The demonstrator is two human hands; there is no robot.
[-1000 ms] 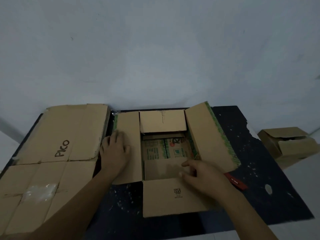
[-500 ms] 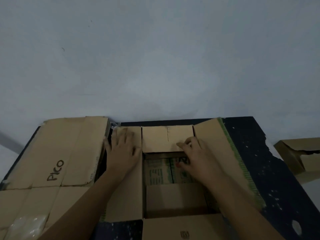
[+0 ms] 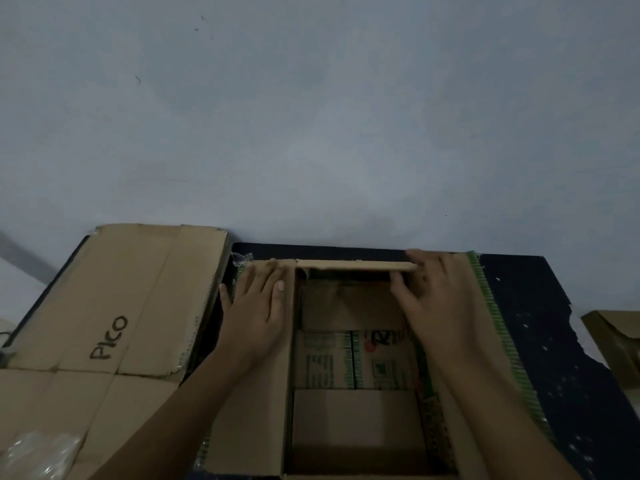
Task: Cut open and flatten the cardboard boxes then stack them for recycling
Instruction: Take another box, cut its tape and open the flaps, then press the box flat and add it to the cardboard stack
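Centrally on the dark table [image 3: 540,306], the open box [image 3: 356,424] is held. Its far flap [image 3: 356,265], at 12 o'clock, is gripped by the right hand [image 3: 440,303], fingers curled over the edge. At 9 o'clock, the left hand [image 3: 256,303] is pressed flat, fingers straight, on the side flap [image 3: 249,420]. Flattened cardboard [image 3: 114,299] is seen further left.

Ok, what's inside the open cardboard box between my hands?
Inside the open brown cardboard box, green-printed bottom flaps show, with a plain brown flap nearer you. The right hand and forearm hide the box's right inner side.
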